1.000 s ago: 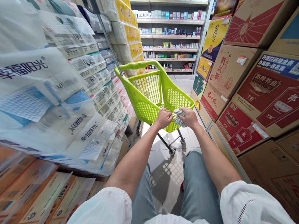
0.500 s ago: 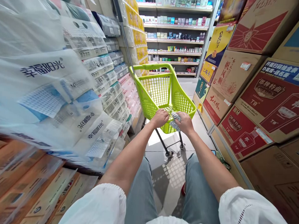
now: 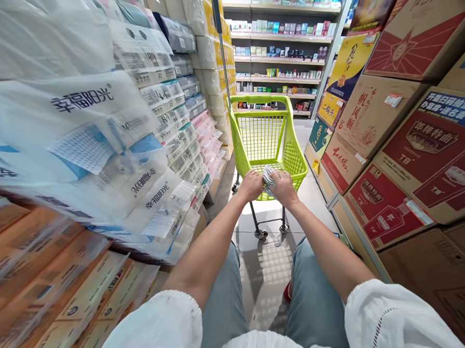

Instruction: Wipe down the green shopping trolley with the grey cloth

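Note:
A lime-green plastic shopping cart (image 3: 237, 138) on dark legs with castors stands in front of me. My left hand (image 3: 252, 185) is closed over the near rim of its basket; the fingertips are partly hidden. Just beside it, my right hand (image 3: 283, 188) is closed on a crumpled grey-and-white striped cloth (image 3: 269, 176), pressed at the same rim. The cloth lies between my two hands, its upper part bunched over the edge. An upright pole (image 3: 224, 59) rises at the cart's far left corner.
Plastic-wrapped tissue packs (image 3: 102, 131) are piled close on the left, above orange-and-cream packs (image 3: 89, 301). Stacked cartons (image 3: 408, 136) line the right side. Shelves (image 3: 280, 37) of small boxes and bottles stand beyond the cart. Tiled floor (image 3: 263, 300) lies between my legs.
The cart sits slightly farther right in view and is turned a little. My right hand and the cloth have moved left, closer to my left hand. The surroundings have shifted slightly right.

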`<state>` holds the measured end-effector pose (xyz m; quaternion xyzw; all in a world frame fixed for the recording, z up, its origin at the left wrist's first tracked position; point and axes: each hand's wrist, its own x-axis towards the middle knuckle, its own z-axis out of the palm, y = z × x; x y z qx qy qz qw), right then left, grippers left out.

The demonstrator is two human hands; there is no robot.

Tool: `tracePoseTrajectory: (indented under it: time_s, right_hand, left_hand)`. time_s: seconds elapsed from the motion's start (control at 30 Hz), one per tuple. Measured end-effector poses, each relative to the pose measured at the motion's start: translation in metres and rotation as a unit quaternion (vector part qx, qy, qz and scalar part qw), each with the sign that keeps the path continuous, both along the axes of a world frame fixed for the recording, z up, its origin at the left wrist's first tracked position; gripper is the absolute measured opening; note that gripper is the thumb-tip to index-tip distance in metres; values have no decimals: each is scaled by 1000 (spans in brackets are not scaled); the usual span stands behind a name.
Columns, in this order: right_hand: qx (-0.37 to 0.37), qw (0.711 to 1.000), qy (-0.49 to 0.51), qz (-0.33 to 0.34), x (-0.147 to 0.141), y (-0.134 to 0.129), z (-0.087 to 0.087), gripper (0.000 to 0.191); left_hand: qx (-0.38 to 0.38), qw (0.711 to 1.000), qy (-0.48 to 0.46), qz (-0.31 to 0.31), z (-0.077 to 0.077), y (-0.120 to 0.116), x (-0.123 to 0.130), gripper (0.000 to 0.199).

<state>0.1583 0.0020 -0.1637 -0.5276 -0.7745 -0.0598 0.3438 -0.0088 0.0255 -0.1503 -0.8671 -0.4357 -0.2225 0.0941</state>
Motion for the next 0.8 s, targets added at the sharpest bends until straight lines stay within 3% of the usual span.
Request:
tracePoseTrajectory:
  time_s: [0.13,0.2,0.37,0.5,0.63,0.8]
  right_hand:
    - [1,999,6,-48,40,8,-1,29]
    - [7,997,22,-71,47,8,-2,29]
    - [10,999,25,-27,5,2,-3,27]
    - [13,999,31,-17,-19,-1,-2,27]
    - [13,1000,2,8,9,2,-5,31]
    - [31,995,49,-87,52,4,-13,32]
  left_hand:
    - [-4,1000,-12,-4,4,6,0,34]
    - [-1,1000,-16,-6,3,9,4,35]
    - [-10,999,-33,2,-2,14,15,24]
    - [-19,1000,-22,-9,-1,16,9,18]
    - [-5,1000,-14,-16,2,16,1,29]
    - [3,1000,-16,-15,0,17,6,38]
